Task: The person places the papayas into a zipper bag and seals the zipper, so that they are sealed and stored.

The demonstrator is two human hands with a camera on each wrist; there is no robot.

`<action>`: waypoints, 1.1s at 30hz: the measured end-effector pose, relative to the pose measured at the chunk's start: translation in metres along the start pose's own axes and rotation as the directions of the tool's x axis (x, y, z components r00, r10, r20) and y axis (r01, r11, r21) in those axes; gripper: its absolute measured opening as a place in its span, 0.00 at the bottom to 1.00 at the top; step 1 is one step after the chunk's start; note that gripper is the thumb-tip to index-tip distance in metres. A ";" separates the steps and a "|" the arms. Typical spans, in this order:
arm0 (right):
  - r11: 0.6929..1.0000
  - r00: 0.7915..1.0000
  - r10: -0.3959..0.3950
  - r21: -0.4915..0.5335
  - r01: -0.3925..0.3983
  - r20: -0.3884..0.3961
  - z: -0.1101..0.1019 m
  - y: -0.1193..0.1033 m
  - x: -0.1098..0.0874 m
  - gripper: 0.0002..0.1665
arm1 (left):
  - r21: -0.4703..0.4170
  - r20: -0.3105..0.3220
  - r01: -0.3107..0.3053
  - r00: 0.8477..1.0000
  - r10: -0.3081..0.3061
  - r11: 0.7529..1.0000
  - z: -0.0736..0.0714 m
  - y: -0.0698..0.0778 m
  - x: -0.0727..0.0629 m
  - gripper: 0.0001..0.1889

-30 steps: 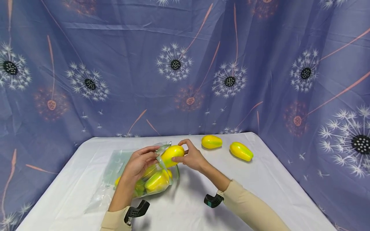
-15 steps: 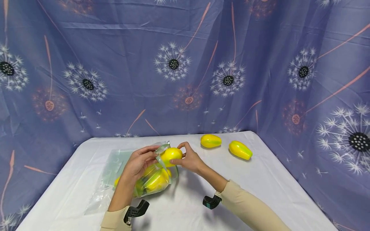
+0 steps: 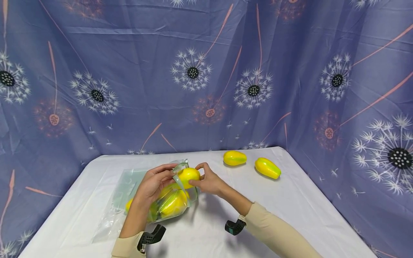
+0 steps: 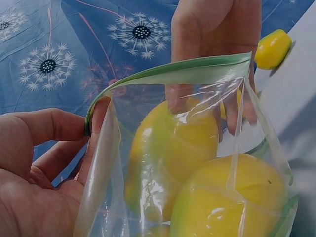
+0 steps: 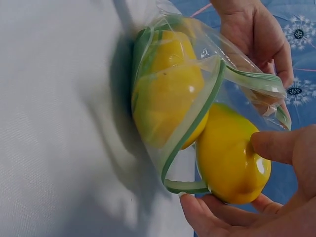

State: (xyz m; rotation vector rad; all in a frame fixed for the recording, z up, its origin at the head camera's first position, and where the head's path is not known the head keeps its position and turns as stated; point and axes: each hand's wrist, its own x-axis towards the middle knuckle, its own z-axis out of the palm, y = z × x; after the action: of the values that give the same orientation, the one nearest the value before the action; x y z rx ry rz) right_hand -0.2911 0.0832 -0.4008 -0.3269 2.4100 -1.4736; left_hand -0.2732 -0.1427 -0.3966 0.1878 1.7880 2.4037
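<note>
A clear zip bag (image 4: 173, 71) with a green-edged mouth lies on its side, several yellow-green papayas (image 3: 174, 205) inside it. My left hand (image 3: 154, 182) pinches the rim of the bag's mouth between thumb and fingers, as the left wrist view shows. In my right hand (image 3: 210, 181), thumb and fingers grip one end of another papaya (image 5: 232, 155). That papaya sits partly within the bag's mouth, its outer end still outside, beside a papaya (image 5: 170, 94) in the bag. Part of the bag's contents is hidden behind my left hand and forearm.
Two more papayas, one (image 3: 235, 158) at the table's back edge and one (image 3: 268, 168) farther right, lie on the white cloth (image 3: 245, 193). A flat translucent bag (image 3: 120, 191) lies at the left. A patterned curtain (image 3: 155, 79) hangs behind the table.
My right hand has moved slightly left and down, pushing its papaya deeper into the bag's mouth. The left hand keeps its pinch on the rim. The head view has shifted slightly.
</note>
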 end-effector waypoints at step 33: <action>0.974 0.994 0.012 0.222 -0.035 0.107 0.011 0.017 0.002 0.34 | -0.029 0.005 -0.003 1.000 0.003 1.000 -0.001 0.000 0.001 0.19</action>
State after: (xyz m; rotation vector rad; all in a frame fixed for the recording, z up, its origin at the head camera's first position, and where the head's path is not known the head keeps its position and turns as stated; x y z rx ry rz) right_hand -0.2894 0.0806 -0.4208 -0.3145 2.1332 -1.6545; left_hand -0.2741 -0.1441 -0.3966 0.1932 1.7512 2.4270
